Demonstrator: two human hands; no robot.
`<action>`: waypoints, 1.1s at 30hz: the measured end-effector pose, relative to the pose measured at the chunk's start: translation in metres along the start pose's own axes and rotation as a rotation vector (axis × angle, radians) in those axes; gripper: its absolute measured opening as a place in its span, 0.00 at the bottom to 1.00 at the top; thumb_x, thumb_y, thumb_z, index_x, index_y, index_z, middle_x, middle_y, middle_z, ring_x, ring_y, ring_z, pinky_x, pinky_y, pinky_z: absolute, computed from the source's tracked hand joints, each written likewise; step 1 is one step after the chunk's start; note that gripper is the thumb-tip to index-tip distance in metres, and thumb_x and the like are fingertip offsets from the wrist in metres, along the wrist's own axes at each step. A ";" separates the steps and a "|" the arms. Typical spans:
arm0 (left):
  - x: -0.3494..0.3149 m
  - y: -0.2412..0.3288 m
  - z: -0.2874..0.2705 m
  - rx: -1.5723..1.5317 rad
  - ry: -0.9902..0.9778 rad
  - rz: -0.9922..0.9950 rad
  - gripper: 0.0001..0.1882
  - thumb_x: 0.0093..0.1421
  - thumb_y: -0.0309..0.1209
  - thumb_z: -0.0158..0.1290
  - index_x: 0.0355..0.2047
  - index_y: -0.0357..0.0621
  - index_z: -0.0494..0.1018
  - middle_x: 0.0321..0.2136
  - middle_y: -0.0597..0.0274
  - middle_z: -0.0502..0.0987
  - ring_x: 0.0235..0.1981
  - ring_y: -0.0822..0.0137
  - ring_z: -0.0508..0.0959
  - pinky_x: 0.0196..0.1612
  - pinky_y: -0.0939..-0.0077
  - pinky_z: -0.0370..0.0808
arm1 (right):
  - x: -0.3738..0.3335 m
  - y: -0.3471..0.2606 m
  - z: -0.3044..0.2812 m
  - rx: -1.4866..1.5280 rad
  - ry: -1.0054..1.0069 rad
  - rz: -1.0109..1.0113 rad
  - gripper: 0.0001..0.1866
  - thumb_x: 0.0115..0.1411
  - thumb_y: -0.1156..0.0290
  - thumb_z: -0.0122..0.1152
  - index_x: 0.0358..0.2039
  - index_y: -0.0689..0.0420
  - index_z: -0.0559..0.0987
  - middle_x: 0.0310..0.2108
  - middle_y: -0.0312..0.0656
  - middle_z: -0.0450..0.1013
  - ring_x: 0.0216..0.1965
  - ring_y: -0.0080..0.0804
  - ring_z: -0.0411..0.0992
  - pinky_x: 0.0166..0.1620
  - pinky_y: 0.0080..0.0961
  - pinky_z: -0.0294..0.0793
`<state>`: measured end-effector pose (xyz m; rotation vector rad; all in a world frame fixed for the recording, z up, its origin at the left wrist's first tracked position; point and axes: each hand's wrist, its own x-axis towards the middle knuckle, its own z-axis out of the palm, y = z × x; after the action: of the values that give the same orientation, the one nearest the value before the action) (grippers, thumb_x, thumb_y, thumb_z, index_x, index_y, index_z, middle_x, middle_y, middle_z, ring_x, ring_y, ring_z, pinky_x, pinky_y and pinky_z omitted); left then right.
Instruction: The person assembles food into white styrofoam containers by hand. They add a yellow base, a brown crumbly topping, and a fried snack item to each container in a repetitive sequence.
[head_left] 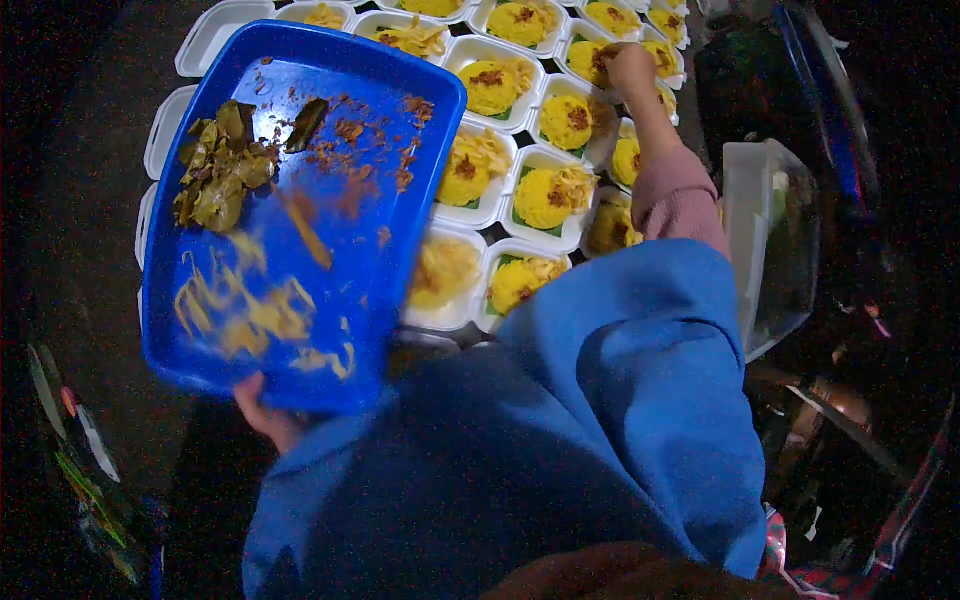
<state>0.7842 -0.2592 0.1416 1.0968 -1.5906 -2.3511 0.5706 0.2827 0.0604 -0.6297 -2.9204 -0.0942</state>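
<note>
Left hand at lower left, grip clenched on the near edge of a blue tray, only fingers visible under the rim. Tray is rectangular plastic with rounded corners and a raised lip, held tilted above the left part of the box rows, mostly emptied: a clump of dark wilted leaves in the far left corner, reddish-brown crumbs smeared across the far half, yellow shredded strips scattered on the near half, partly motion-blurred. Right of the tray, white takeaway boxes sit in tight rows, touching each other, each with a mound of yellow rice on a green liner; several topped with brown crumbs and yellow strips. Surface under them too dark to identify. Right hand reaches out over the far boxes, pink sleeve under a blue one; grip looks loosely curled, can't tell if it pinches anything. Clear plastic container further right, beside the boxes.
</note>
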 end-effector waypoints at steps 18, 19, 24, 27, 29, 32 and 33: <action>0.011 0.006 0.000 0.006 -0.185 -0.112 0.17 0.41 0.34 0.44 0.32 0.39 0.64 0.28 0.59 0.68 0.29 0.64 0.69 0.36 0.72 0.66 | -0.161 -0.189 -0.171 0.392 -0.126 -0.831 0.09 0.46 0.69 0.51 0.26 0.60 0.72 0.28 0.46 0.68 0.31 0.37 0.68 0.35 0.29 0.67; 0.008 0.009 0.002 -0.027 -0.187 -0.143 0.17 0.41 0.34 0.44 0.32 0.39 0.64 0.28 0.59 0.68 0.30 0.64 0.69 0.36 0.72 0.66 | -0.178 -0.201 -0.171 0.368 -0.237 -0.758 0.10 0.46 0.67 0.50 0.25 0.62 0.70 0.27 0.48 0.66 0.31 0.40 0.66 0.36 0.31 0.66; 0.000 0.030 0.007 -0.057 -0.255 -0.242 0.18 0.40 0.35 0.44 0.32 0.39 0.64 0.30 0.59 0.68 0.32 0.63 0.68 0.38 0.71 0.65 | -0.213 -0.223 -0.184 0.178 -0.354 -0.757 0.08 0.43 0.72 0.48 0.26 0.61 0.68 0.24 0.46 0.66 0.27 0.39 0.68 0.29 0.31 0.69; 0.010 0.016 -0.006 -0.084 -0.208 -0.156 0.16 0.41 0.34 0.43 0.31 0.39 0.64 0.29 0.59 0.68 0.32 0.63 0.68 0.38 0.71 0.64 | -0.211 -0.225 -0.175 0.252 -0.331 -0.823 0.05 0.42 0.75 0.46 0.22 0.60 0.69 0.21 0.44 0.67 0.24 0.38 0.69 0.26 0.32 0.68; 0.006 0.017 -0.002 0.023 -0.262 -0.018 0.12 0.42 0.33 0.43 0.28 0.40 0.64 0.27 0.60 0.68 0.30 0.65 0.68 0.37 0.72 0.64 | -0.202 -0.219 -0.150 0.349 -0.309 -0.847 0.05 0.41 0.76 0.48 0.22 0.59 0.71 0.21 0.45 0.68 0.24 0.36 0.69 0.26 0.29 0.69; 0.001 0.023 0.011 0.024 -0.252 -0.003 0.07 0.44 0.31 0.42 0.24 0.43 0.63 0.24 0.62 0.66 0.28 0.68 0.67 0.36 0.74 0.64 | -0.175 -0.209 -0.148 0.626 -0.411 -0.768 0.05 0.41 0.77 0.51 0.23 0.59 0.73 0.22 0.43 0.70 0.23 0.32 0.70 0.27 0.24 0.69; -0.001 0.026 0.016 -0.004 -0.232 -0.031 0.05 0.45 0.30 0.41 0.22 0.43 0.63 0.23 0.63 0.65 0.27 0.70 0.66 0.36 0.75 0.64 | -0.164 -0.205 -0.153 0.738 -0.468 -0.720 0.06 0.42 0.76 0.52 0.23 0.58 0.74 0.22 0.42 0.71 0.23 0.31 0.70 0.28 0.23 0.69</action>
<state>0.7671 -0.2581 0.1671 0.8795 -1.6487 -2.5818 0.6539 0.0153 0.1785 0.5825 -3.0727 1.1149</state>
